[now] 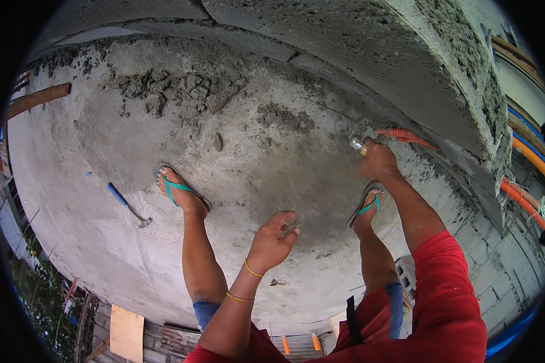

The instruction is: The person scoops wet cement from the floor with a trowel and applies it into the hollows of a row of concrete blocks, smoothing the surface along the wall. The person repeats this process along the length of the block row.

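My right hand (379, 160) is closed around the short wooden handle of a tool with a shiny rounded metal end (356, 144). The rest of the tool is hidden, so its kind is unclear. This hand is beside the foot of the grey block wall (369, 54), close to an orange corrugated conduit (406, 135) at floor level. Over the middle of the concrete floor (121, 254), my left hand (272, 243) hangs with fingers loosely bent and thumb apart, holding nothing. Clumps of wet mortar (181, 91) lie along the wall's base.
A hammer with a blue handle (122, 199) lies left of my sandalled left foot (178, 189). My right foot (367, 207) stands below my right hand. A wooden board (42, 100) juts in at far left; orange pipes (524, 202) rise at right.
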The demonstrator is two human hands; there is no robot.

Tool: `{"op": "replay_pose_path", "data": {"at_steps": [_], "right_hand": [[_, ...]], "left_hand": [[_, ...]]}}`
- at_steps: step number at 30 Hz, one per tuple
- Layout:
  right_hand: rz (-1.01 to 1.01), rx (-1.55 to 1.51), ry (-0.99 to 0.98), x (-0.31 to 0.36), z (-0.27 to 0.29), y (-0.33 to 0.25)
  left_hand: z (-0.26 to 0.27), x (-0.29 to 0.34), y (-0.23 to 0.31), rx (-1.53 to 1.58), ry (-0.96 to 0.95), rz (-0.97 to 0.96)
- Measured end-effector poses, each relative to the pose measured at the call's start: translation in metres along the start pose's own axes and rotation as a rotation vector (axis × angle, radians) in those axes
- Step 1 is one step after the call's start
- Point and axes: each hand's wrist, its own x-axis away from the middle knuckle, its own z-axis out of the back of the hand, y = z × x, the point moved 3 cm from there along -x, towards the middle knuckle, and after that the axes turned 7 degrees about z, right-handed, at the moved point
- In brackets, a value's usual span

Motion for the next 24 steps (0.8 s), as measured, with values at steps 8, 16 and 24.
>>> {"op": "replay_pose_path", "data": {"at_steps": [8,16,24], "right_hand": [[0.047,0.081,0.096,-0.086,-0.018,0.045],[0.041,-0.013,0.121,-0.019,-0.008,0.077],[0.016,-0.037,0.112,-0.059,-0.034,0.144]], "left_hand": [[-0.022,0.001,-0.003,-0.03,-0.055,0.033],[-0.027,-0.018,-0.01,-0.002,-0.037,0.079],[-0.055,-0.02,-0.022,0.009,-0.067,0.035]]}}
